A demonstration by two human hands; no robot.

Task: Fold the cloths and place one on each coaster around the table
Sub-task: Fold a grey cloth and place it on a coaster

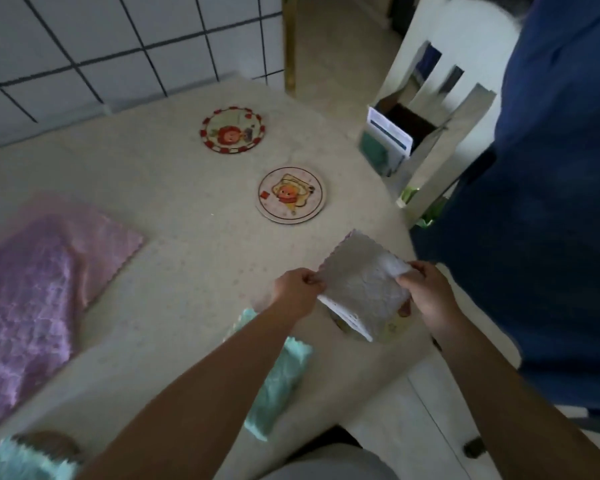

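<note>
White folded cloth (361, 289) hangs between both hands just above a coaster (392, 329) near the tabletop (187, 237) edge. Both forearms reach forward from the lower frame. The left hand (297, 291) pinches the cloth's left edge with curled fingers (309, 279); the right hand (426, 294) grips its right corner, fingers clamped on it. A mint cloth (278, 375) lies under the left forearm, a purple cloth (32, 306) far left. Beyond sit 2 bare coasters: a pale one (291, 194), then a red-rimmed one (232, 129).
</note>
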